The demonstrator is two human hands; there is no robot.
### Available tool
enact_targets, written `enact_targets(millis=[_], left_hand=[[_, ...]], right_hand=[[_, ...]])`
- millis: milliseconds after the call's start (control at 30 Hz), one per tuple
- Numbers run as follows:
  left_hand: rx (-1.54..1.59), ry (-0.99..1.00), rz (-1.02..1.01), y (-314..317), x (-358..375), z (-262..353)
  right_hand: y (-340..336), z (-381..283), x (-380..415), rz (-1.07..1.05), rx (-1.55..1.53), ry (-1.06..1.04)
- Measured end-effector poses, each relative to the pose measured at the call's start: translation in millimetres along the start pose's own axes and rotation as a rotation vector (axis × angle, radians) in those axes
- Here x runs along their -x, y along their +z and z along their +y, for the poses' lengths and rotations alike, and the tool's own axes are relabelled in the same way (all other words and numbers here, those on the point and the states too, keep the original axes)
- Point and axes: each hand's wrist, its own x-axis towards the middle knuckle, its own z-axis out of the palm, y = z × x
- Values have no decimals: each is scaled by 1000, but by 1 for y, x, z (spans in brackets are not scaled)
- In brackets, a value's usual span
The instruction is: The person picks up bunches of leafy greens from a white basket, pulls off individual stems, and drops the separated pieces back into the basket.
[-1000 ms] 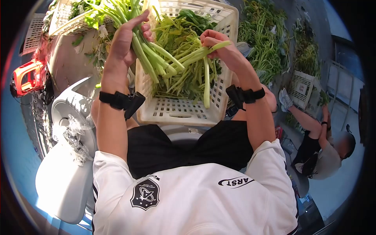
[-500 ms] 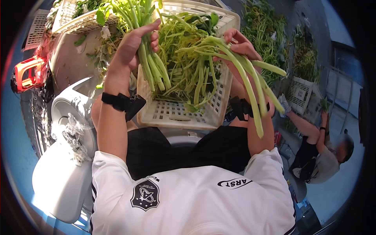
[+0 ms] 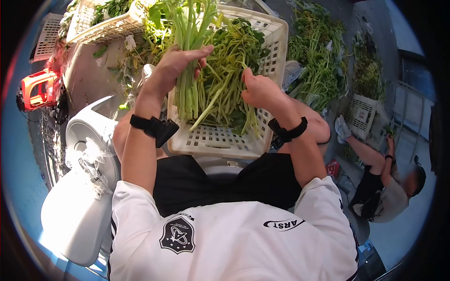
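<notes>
A bunch of long green stalks (image 3: 186, 89) is held upright in my left hand (image 3: 176, 65), the fingers wrapped round it over the left side of the white crate (image 3: 220, 149). My right hand (image 3: 263, 91) is closed over the crate's right part, fingertips pressed together beside the leafy greens. What it grips, if anything, is too small to make out. More leafy stalks (image 3: 229, 65) lie heaped in the crate between my hands.
A second crate (image 3: 105, 28) with greens stands at the upper left. A red plastic object (image 3: 38, 90) and grey chair (image 3: 70, 220) are at left. Greens (image 3: 316, 56) lie on the floor at right. Another person (image 3: 386, 187) sits at far right beside a crate (image 3: 360, 114).
My right hand has moved down and left; the loose stalks that hung from it are no longer there. My left hand has moved slightly right and down with its bunch.
</notes>
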Motion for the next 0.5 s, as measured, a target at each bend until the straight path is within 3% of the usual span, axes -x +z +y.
enact_targets(millis=[100,200,300,400,500], left_hand=[[-30,51,-12,2,0,-2],[-52,47,-11,4,1,-1],[-68,49,-16,4,0,-2],[-55,28,-27,4,-2,-5],[-32,58,-19,6,0,-3]], right_hand=[[-2,-8,-2,75,-20,183],[-12,-13,-1,154,-14,237],[-15,-7,-4,197,-27,259],[-30,-5,-4,240,-109,102],[-57,-18,6,115,-761,24]])
